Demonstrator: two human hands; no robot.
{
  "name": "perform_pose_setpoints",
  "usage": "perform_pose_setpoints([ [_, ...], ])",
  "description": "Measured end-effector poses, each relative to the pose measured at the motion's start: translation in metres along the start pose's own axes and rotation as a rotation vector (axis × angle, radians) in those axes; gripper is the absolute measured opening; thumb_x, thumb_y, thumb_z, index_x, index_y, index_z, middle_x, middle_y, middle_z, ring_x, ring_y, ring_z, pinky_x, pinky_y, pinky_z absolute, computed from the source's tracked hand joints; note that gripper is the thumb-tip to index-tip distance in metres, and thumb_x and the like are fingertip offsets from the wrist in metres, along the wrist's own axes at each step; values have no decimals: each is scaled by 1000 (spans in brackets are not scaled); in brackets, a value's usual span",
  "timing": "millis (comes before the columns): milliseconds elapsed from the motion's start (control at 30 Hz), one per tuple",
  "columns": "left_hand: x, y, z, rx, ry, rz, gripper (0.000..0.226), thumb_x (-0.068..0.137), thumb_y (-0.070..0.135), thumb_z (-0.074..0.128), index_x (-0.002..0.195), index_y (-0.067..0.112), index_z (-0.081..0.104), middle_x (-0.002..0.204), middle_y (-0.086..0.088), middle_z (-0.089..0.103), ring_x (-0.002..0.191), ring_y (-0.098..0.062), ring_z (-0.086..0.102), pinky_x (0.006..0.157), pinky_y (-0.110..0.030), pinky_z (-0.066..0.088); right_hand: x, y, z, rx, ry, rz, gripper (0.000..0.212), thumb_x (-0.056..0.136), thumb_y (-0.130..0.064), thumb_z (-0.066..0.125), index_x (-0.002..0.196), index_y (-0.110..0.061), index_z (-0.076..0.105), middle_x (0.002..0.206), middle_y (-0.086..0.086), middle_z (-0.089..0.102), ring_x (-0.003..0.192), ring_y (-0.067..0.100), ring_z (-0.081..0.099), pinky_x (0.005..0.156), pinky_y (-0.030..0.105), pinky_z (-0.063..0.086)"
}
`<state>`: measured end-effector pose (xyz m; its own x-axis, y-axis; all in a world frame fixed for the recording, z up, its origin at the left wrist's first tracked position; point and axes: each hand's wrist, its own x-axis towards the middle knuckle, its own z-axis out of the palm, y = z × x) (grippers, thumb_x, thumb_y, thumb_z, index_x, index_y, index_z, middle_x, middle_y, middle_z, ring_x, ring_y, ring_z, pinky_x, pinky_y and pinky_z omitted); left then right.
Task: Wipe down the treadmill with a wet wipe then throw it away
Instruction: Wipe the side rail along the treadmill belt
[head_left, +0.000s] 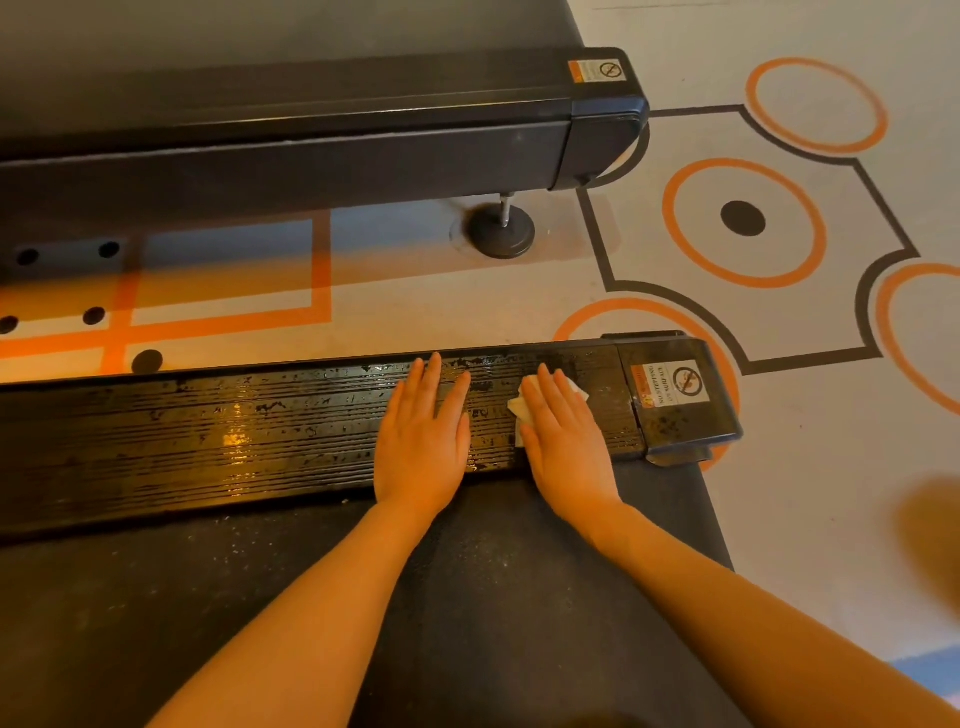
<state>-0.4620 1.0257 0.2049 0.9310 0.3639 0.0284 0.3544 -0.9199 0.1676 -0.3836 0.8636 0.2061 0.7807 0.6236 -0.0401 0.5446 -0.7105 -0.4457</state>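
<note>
- Fingers (558, 387) of my right hand (563, 441) lie straight, pressing the wet wipe (519, 410) onto the treadmill's side rail (208, 436).
- Left hand (423, 441) flat beside it, fingers together.
- Warning sticker (670, 383) just right.

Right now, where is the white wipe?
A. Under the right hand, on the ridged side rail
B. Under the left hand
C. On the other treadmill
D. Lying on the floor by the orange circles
A: the wet wipe peeks out from under the flat fingers of the right hand, pressed on the wet, ridged side rail; the left hand lies flat on the rail with nothing showing under it.
</note>
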Motion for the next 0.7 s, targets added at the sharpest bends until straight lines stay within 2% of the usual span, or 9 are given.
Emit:
perform_pose_setpoints([
  [133, 0, 1, -1, 2, -6, 3, 49, 98, 31, 49, 146, 19, 43, 157, -15, 30, 146, -31, 24, 114, -42, 16, -17, 3, 4, -38, -13, 6, 58, 100, -40, 28, 151, -11, 30, 159, 9, 22, 146, 21, 8, 116, 40, 12],
  [267, 0, 0, 2, 1, 20, 9, 50, 96, 30, 53, 144, 18, 45, 155, -15, 33, 145, -32, 27, 113, -43, 17, -5, 4, 3, -21, -29, 0, 54, 103, -28, 43, 152, -11, 27, 160, 10, 19, 146, 20, 4, 118, 39, 9],
  [400, 1, 0, 4, 29, 26, 9, 50, 97, 32, 47, 145, 18, 45, 155, -15, 33, 145, -31, 27, 113, -43, 18, 24, 3, -4, -23, -43, 22, 55, 105, -30, 38, 154, -13, 21, 163, 8, 12, 150, 22, 1, 122, 40, 6],
  [533, 0, 1, 2, 52, -17, -10, 52, 99, 36, 37, 149, 21, 36, 159, -12, 25, 148, -28, 19, 115, -40, 13, 38, 0, -10, -70, -43, 40, 54, 106, -32, 33, 155, -15, 17, 163, 6, 7, 151, 22, 0, 118, 33, -3],
  [633, 0, 1, 1, 34, -6, -3, 51, 99, 33, 45, 148, 20, 39, 157, -14, 28, 147, -30, 22, 114, -41, 14, 31, 0, -9, -73, -46, 70, 55, 106, -32, 33, 155, -15, 17, 163, 6, 7, 151, 22, 0, 118, 33, -3],
  [700, 0, 0, 2, 18, 31, 11, 50, 96, 29, 55, 144, 17, 46, 154, -16, 35, 144, -32, 29, 112, -44, 18, 16, 1, -6, -60, -48, 76, 55, 105, -28, 38, 154, -13, 20, 162, 9, 12, 150, 25, 4, 120, 39, 4],
])
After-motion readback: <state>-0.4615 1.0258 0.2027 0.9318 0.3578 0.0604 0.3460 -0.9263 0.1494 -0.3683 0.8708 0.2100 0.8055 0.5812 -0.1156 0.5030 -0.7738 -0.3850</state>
